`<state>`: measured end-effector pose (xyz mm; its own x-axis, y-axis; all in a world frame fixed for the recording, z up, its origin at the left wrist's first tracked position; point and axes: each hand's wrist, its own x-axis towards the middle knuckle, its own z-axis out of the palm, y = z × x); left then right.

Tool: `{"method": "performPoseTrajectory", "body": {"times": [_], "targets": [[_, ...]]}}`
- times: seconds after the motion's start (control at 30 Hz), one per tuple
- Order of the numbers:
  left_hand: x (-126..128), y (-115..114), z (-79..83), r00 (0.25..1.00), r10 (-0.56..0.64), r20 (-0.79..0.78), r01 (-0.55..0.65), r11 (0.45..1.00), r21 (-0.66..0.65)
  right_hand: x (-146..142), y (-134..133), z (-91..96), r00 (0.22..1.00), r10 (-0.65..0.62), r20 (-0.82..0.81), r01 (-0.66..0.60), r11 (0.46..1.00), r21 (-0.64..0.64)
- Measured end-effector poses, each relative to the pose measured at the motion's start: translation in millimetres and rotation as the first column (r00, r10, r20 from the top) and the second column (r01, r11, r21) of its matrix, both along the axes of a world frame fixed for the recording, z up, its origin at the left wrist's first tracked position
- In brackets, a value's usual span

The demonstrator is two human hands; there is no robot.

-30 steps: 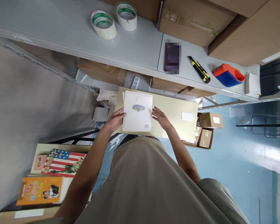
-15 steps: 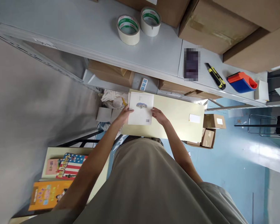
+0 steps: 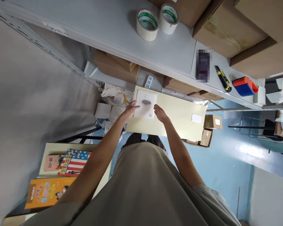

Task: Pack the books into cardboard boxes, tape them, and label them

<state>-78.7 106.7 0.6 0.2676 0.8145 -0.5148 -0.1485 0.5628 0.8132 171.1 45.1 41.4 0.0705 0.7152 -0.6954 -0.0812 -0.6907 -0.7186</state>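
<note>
A white book [image 3: 145,104] with a small picture and a barcode on its cover lies at the left end of a pale yellow board [image 3: 179,117]. My left hand [image 3: 130,110] rests against the book's left edge, fingers stretched along it. My right hand [image 3: 160,113] touches the lower right corner with fingers spread. Neither hand wraps round the book. A small white label [image 3: 196,118] sits near the board's right end.
A grey shelf [image 3: 108,28] above carries two tape rolls [image 3: 147,24], a phone [image 3: 202,66], a yellow utility knife [image 3: 223,78], a red-and-blue tape dispenser [image 3: 245,86] and cardboard boxes [image 3: 228,26]. Books [image 3: 68,162] lie at lower left. Small cartons [image 3: 208,130] stand on the blue floor.
The book has gone down onto the board's left end. My hands have loosened from its sides to rest against its edges. The camera view has shifted right.
</note>
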Motion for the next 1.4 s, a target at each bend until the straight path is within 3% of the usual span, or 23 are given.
{"method": "performPoseTrajectory", "body": {"times": [0.13,0.3,0.47,0.63,0.77,1.07,1.27,1.4], "targets": [[-23,-38,35.8,0.998,0.041,0.053,-0.042,0.999,0.023,-8,-25,27.9,0.987,0.055,-0.149,-0.049,0.998,0.042],[-47,-108,85.0,0.980,0.125,0.151,-0.129,0.992,0.014,-21,-64,64.0,0.918,0.192,-0.346,-0.167,0.981,0.101],[-61,-176,104.0,0.959,0.264,0.106,-0.259,0.964,-0.064,-30,-90,92.4,0.889,0.303,-0.344,-0.289,0.953,0.092],[-66,-246,119.6,0.931,0.364,0.021,-0.364,0.931,-0.018,-31,-114,111.5,0.828,0.423,-0.368,-0.396,0.906,0.151],[-63,-316,139.4,0.893,0.448,0.045,-0.449,0.893,0.023,-34,-146,113.3,0.775,0.508,-0.375,-0.482,0.860,0.169],[-60,-483,172.4,0.801,0.595,0.074,-0.598,0.800,0.041,-71,-250,91.0,0.655,0.621,-0.430,-0.600,0.773,0.204],[-86,-551,169.8,0.709,0.705,-0.018,-0.703,0.708,0.063,-118,-315,94.9,0.566,0.713,-0.415,-0.714,0.675,0.186],[-116,-589,159.8,0.687,0.726,-0.026,-0.723,0.687,0.064,-162,-358,94.0,0.472,0.768,-0.433,-0.789,0.587,0.181]]}}
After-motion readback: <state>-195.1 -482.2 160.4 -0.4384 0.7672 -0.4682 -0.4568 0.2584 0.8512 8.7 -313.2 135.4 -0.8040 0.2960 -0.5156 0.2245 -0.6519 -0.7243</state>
